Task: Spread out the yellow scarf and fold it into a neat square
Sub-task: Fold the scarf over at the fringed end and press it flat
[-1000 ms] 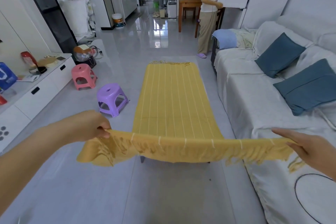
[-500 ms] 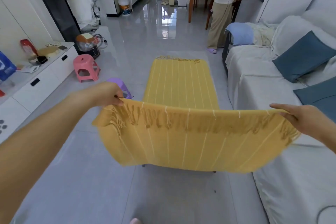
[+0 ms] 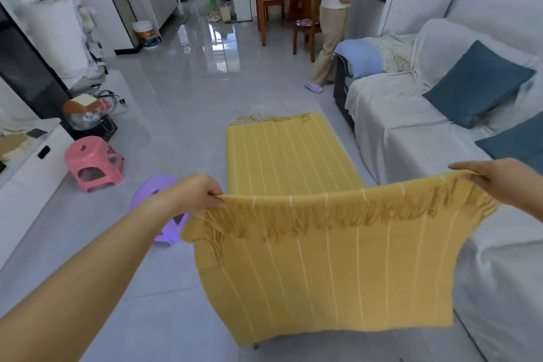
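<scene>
While both hands pinch the fringed near edge, left hand (image 3: 196,194), right hand (image 3: 499,176) | yellow scarf (image 3: 293,173) spread | first fold underway, squaring left.

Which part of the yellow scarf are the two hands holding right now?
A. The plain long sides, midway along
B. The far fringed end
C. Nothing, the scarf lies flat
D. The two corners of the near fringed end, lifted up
D: the left hand and right hand each pinch a corner of the yellow scarf at its near fringed end, held up with the tassels hanging.
</scene>
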A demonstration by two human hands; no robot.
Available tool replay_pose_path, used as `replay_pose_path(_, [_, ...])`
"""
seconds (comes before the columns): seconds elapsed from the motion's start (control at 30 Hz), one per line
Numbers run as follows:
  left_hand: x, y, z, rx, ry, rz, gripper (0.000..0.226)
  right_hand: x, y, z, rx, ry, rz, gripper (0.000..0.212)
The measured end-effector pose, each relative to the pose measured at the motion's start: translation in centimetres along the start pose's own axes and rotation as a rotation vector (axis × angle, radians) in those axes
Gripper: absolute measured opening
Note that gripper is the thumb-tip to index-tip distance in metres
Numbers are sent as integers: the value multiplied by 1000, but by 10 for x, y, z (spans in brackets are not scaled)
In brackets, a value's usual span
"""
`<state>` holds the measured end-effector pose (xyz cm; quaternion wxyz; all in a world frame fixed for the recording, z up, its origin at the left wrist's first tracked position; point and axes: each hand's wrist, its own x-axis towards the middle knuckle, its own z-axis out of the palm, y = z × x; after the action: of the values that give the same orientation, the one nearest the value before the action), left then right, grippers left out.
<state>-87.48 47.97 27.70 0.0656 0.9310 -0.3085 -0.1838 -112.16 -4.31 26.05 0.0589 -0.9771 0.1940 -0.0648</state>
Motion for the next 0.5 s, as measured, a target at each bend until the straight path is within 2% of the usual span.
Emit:
replay_pose_path(0.07, [32,-19,-3,-16,-11,14,9,23,-9,10,-18,-20,44,28])
replay_pose_path(0.5, [204,-127,-8,-42,-146,215,24,145,-84,60,-149,-173,282,25])
